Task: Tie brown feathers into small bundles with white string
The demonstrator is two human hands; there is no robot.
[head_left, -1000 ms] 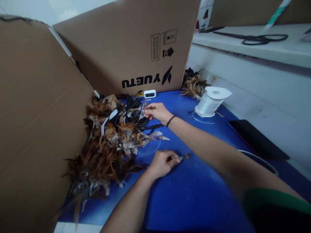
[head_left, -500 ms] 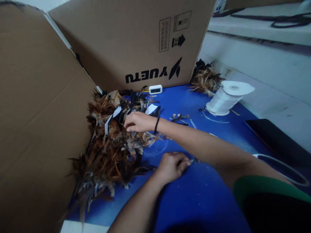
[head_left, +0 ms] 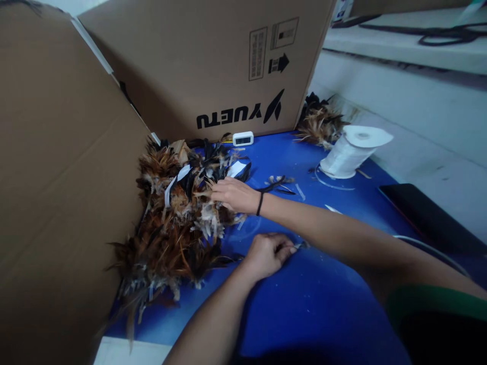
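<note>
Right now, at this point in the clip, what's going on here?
A person has both bare hands over a blue table. The left hand pinches a small feathery tuft. The right hand, with a black band at the wrist, is at the edge of a pile of brown and black feathers; whether it grips any is unclear. A white spool stands farther right, and cardboard rises behind the pile.

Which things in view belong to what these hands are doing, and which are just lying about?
Seemingly in use:
small feather piece, pinched by the left hand
feather pile, touched by the right hand
white spool, perhaps, though untouched

Apparently just lying about:
black scissors
white device with dark screen
dark flat slab
YUETU cardboard box
</note>
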